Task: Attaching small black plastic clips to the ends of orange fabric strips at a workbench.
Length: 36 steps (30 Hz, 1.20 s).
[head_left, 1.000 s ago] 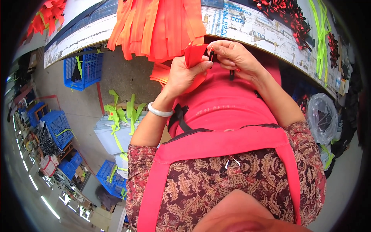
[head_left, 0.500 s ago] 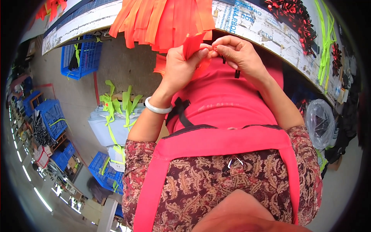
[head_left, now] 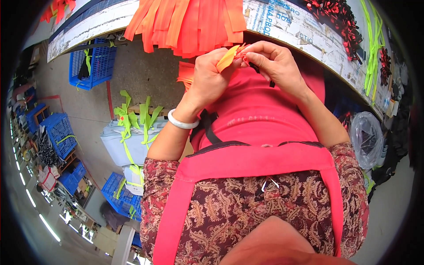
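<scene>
My left hand (head_left: 210,75), with a pale bangle on its wrist, is closed round an orange fabric strip (head_left: 227,60). The folded end of this strip stands up out of the fist. Fingertips of my right hand (head_left: 278,66) pinch together right beside it, at the strip's red-orange end. A small black piece (head_left: 254,67) shows under the right fingers, and a second dark tip pokes out below them. Exactly how the black piece and the strip meet is hidden by my fingers. Just beyond my hands, a row of orange strips (head_left: 190,26) hangs over the table edge.
The table (head_left: 282,33) has a worn, paper-covered top. Black-and-red pieces (head_left: 338,26) are heaped on its right, beside long neon-yellow strips (head_left: 373,53). Blue crates (head_left: 92,66) and a tied pale-blue bundle (head_left: 126,139) stand to the left. A clear plastic bag (head_left: 366,137) hangs at right.
My left hand has turned, and the strip's standing end now tips sideways and shows a lighter orange face. My right fingers have stayed pinched in nearly the same place.
</scene>
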### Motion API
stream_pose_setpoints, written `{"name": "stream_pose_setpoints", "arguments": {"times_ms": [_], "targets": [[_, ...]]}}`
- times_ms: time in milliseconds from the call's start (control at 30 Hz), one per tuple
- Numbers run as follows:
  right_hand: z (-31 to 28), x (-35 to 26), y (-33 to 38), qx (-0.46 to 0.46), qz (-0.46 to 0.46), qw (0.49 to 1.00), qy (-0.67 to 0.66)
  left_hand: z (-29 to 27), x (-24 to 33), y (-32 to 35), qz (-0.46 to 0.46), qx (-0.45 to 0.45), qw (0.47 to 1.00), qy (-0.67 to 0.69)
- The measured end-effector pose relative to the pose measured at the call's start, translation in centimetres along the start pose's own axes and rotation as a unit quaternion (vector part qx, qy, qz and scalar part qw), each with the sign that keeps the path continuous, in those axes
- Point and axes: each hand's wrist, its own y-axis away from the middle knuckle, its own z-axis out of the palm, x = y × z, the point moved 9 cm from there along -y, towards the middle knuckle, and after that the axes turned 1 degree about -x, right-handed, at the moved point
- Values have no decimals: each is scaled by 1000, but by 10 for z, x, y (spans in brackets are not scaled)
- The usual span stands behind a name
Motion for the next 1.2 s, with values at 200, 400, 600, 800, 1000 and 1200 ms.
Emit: {"name": "stream_pose_setpoints", "arguments": {"times_ms": [200, 400, 600, 800, 1000, 1200], "targets": [[-1, 3, -5, -18, -39, 999, -5, 4, -4, 2, -50, -13, 997, 62], [3, 9, -2, -36, 25, 999, -1, -1, -4, 3, -34, -6, 997, 62], [2, 36, -3, -57, 133, 988, -59, -11, -4, -1, -70, 9, 989, 134], [-13, -20, -9, 47, -102, 988, -105, -27, 4, -2, -84, 31, 983, 162], [15, -39, 7, -39, -78, 992, 94, -25, -13, 7, -186, -10, 953, 238], [21, -36, 10, -48, -52, 991, 112, -19, -12, 8, -197, -38, 946, 253]]}}
